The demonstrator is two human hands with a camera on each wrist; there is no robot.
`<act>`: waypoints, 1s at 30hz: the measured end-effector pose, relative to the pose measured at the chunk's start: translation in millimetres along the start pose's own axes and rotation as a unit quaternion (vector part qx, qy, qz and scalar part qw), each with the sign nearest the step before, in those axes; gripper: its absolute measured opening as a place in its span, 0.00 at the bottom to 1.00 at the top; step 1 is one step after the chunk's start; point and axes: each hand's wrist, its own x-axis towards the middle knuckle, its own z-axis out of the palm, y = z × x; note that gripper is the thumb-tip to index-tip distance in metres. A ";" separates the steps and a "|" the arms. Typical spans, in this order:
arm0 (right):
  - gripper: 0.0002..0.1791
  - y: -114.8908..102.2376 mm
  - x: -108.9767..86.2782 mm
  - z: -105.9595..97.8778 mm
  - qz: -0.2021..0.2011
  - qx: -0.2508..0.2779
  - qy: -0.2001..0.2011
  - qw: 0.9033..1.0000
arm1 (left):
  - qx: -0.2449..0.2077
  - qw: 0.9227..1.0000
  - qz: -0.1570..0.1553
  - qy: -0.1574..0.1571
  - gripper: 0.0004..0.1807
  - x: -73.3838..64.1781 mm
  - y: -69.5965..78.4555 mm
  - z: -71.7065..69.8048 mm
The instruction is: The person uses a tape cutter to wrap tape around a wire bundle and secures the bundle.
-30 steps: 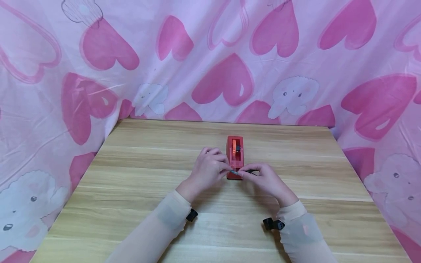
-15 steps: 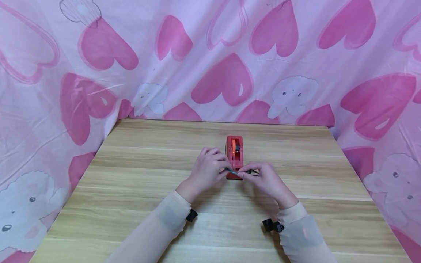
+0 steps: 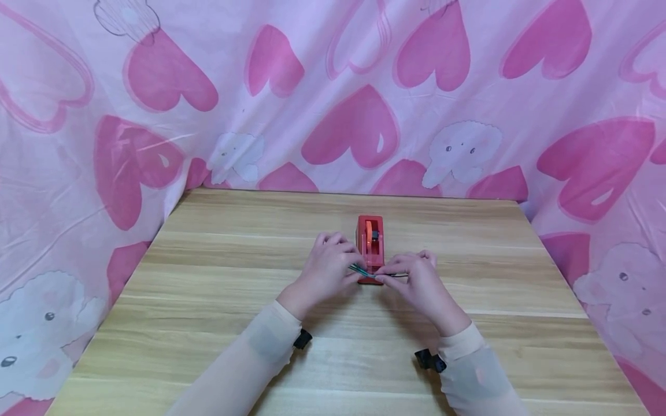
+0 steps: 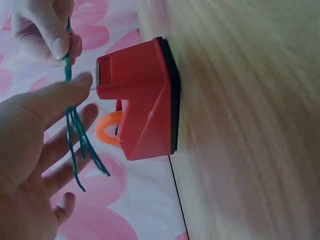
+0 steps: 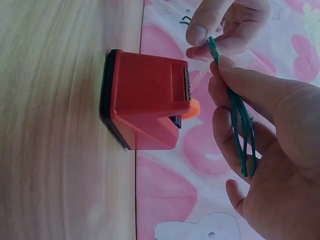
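Note:
A bundle of thin green wires [image 3: 359,270] is stretched between the two hands, just above the near end of a red tape dispenser [image 3: 372,254]. My left hand [image 3: 330,266] pinches the bundle near its middle, and loose strands [image 4: 82,134] hang across its fingers in the left wrist view. Close beside it, my right hand [image 3: 420,286] holds the bundle between thumb and forefinger. Several strands [image 5: 243,112] fan over the right palm in the right wrist view. Something shiny, perhaps clear tape, shows on the bundle between the fingertips.
The dispenser stands upright on a wooden table [image 3: 250,248], with an orange roll core [image 4: 108,127] and a toothed cutter [image 5: 188,84]. Pink heart-patterned cloth [image 3: 348,127] hangs behind and along both sides. Each wrist carries a small black camera [image 3: 430,360].
The right hand's outer fingers have lifted and spread slightly, and its strand ends show less in the head view. More green strand shows at the left fingers; the dispenser has stayed put.

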 end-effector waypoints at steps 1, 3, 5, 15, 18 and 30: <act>0.07 -0.1 -0.1 0.0 -0.001 -0.002 0.001 1.000 | -0.005 1.000 -0.001 -0.007 0.13 0.1 -0.4 -0.2; 0.07 0.2 -0.4 0.3 -0.004 -0.005 0.004 1.000 | -0.017 1.000 -0.002 -0.023 0.14 0.4 -1.2 -0.6; 0.07 0.7 -0.7 0.4 -0.010 -0.010 0.006 1.000 | -0.036 0.999 -0.004 -0.041 0.14 0.4 -1.9 -1.3; 0.07 3.8 -1.2 -1.1 -0.041 -0.035 0.023 0.998 | -0.059 0.996 0.004 -0.072 0.09 -1.2 -2.9 -4.4; 0.06 3.0 -0.7 -1.3 -0.042 -0.041 0.023 0.998 | -0.045 0.996 0.001 -0.077 0.09 -1.8 -2.6 -4.6; 0.06 1.1 0.2 -0.6 -0.030 -0.059 0.019 0.998 | -0.031 0.997 0.006 -0.068 0.09 -3.1 -2.0 -4.9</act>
